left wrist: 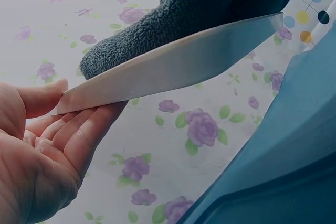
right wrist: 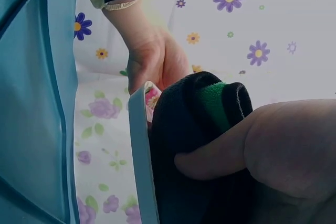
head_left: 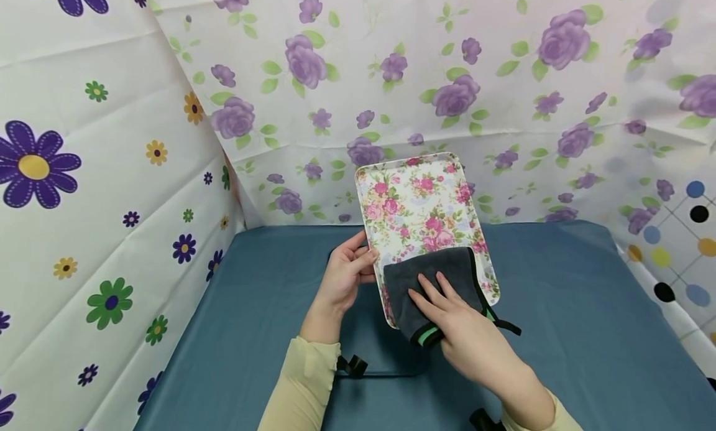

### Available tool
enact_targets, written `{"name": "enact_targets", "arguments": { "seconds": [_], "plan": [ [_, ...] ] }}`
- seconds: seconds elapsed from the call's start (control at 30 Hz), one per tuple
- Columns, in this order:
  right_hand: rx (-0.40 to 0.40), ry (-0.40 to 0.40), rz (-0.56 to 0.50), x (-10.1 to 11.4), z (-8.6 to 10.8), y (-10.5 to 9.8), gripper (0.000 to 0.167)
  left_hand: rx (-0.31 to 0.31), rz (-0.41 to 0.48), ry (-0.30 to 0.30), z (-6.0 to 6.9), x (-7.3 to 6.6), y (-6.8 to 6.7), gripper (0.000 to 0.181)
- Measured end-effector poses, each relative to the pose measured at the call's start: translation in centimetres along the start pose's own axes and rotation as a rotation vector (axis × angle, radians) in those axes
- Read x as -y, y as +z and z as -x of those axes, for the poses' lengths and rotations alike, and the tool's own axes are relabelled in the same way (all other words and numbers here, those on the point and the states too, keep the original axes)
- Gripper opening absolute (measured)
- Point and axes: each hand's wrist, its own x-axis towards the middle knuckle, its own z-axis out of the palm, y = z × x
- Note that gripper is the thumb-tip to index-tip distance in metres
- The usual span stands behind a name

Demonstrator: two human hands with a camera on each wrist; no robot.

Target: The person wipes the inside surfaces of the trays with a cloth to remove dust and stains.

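A rectangular tray (head_left: 411, 210) with a pink floral print is held up at a tilt above the table. My left hand (head_left: 342, 275) pinches its left edge, thumb on the printed face and fingers underneath, as the left wrist view shows. Over the lower part of the tray lies a folded dark grey cloth (head_left: 399, 288) with black and green trim. My right hand (head_left: 472, 334) presses on this cloth with spread, fairly straight fingers. In the right wrist view the right thumb (right wrist: 220, 156) rests along the cloth. The tray's plain pale underside (left wrist: 173, 69) shows in the left wrist view.
Below the tray, a blue rectangular outline (head_left: 386, 375) with a raised edge shows on the blue table (head_left: 559, 319). A floral sheet (head_left: 498, 151) hangs behind, another (head_left: 112, 232) at the left, and a dotted one (head_left: 679, 232) at the right. Each wrist wears a black strap.
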Motion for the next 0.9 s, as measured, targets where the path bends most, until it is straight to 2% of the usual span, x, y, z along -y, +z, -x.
{"name": "enact_targets", "arguments": {
  "seconds": [0.3,0.63,0.9],
  "plan": [
    [0.003,0.045,0.001,0.0,0.0,-0.2,0.083,0.006,-0.003,0.012,0.0,-0.1,-0.3,0.058],
    [-0.033,0.095,0.011,-0.7,0.0,-0.7,0.086,-0.007,0.003,0.024,0.0,-0.3,-0.5,0.057],
    [-0.017,0.134,0.013,-1.0,0.3,-0.9,0.086,-0.027,0.014,0.001,0.1,-0.2,-0.6,0.058]
  ]
}}
